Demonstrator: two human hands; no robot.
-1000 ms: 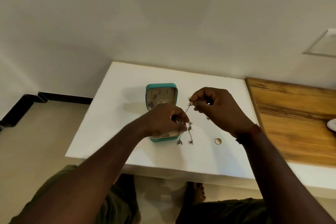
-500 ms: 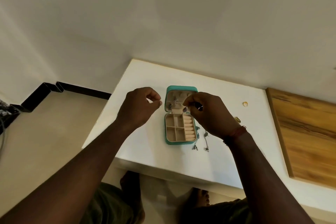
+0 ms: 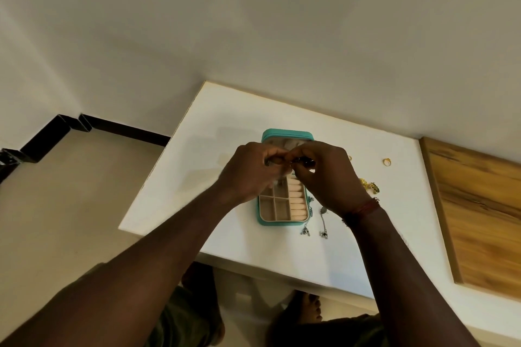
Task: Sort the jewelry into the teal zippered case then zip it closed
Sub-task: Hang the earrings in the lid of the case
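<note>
While the teal zippered jewelry case [image 3: 270,223] is lying open on the white rectangular tabletop [image 3: 197,177]: both hands are working just above it, over the hinge and the tray's far end.
Left hand [image 3: 251,169]: its fingers are curling in, tips meeting the other hand's and pinching a small dark jewelry piece [image 3: 299,161].
Right hand [image 3: 327,177]: thumb and fingers are pinching the same piece from the other side; what kind of piece it is cannot be told.
Step in hand: judging by the pose, the person is fitting this piece toward the lid, mid-sort, with zipping not yet begun.
Next move: it is calling for a fine release into place, then a reach right for loose items.
Waiting items: two silver dangling pieces [image 3: 323,222] are lying just beside the case's near right corner; a gold cluster ornament [image 3: 370,186] and a gold ring [image 3: 387,162] are lying farther right.
Tray: pale pink ring rolls [image 3: 297,200] and beige square compartments [image 3: 273,207] are looking unfilled at the near end.
Edges and room: the case is sitting near the table's front edge, so sweeping the silver pieces is risking a drop. Open white surface is stretching left of the case; a brown wooden panel [image 3: 479,220] is bordering the right.
</note>
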